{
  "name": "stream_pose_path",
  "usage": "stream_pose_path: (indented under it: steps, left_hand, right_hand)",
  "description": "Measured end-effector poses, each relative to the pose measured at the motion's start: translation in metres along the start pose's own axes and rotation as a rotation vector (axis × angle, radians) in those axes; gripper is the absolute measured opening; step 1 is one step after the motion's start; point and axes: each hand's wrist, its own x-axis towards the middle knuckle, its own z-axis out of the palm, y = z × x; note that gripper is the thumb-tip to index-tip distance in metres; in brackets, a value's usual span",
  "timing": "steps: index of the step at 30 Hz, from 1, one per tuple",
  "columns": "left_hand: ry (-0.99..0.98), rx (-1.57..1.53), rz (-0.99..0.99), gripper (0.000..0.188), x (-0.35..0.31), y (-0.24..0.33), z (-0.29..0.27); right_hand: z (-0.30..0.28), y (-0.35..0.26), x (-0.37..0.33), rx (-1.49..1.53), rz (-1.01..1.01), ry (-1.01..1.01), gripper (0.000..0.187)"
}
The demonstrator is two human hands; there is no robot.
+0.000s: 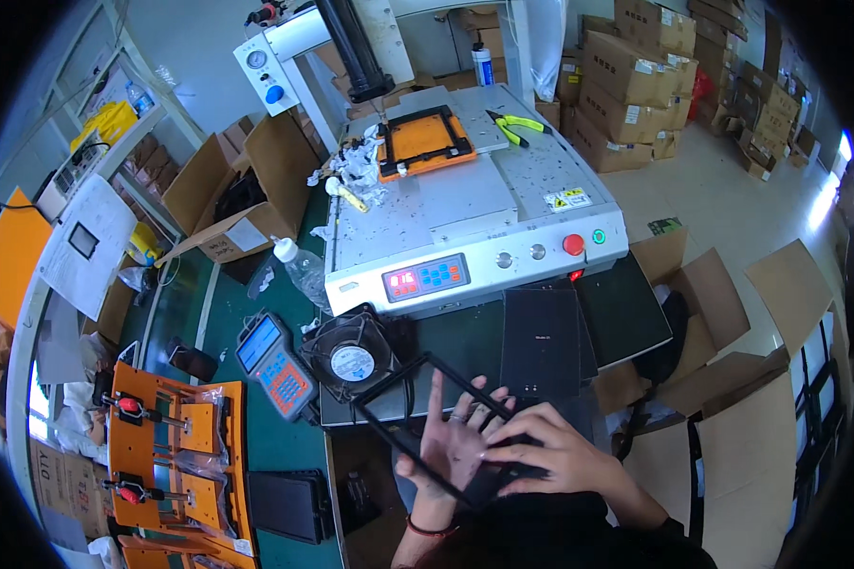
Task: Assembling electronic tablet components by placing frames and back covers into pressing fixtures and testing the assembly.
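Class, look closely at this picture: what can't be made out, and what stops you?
All in the head view:
- Black frame: part is hidden behind the right hand.
- Keypad device: writing on its screen is too small to read.
- Open cardboard box at upper left: its walls hide the lower contents.
- Lowest orange fixture: cut off by the lower edge.

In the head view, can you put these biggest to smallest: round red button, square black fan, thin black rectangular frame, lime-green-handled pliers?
1. Thin black rectangular frame, by its outer outline
2. Square black fan
3. Lime-green-handled pliers
4. Round red button
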Motion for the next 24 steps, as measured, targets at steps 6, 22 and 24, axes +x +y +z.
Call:
stream_pose_path:
  steps: [6,22,24]
  left_hand:
    - [-0.223,0.211,-0.055,0.128,0.013,-0.005,0.005]
    - [-0.384,1.266,0.267,0.086,0.032,-0.021,-0.015]
    - [-0.431,1.430,0.299,0.088,0.027,-0.039,-0.008]
  right_hand:
    - [-0.007,-0.014,-0.016,-0.355,-0.041,-0.056,0.043]
    - [-0.021,0.005,-0.043,0.406,0.106,0.866,0.017]
    - [-0.027,0.013,-0.045,0.274,0.140,0.871,0.020]
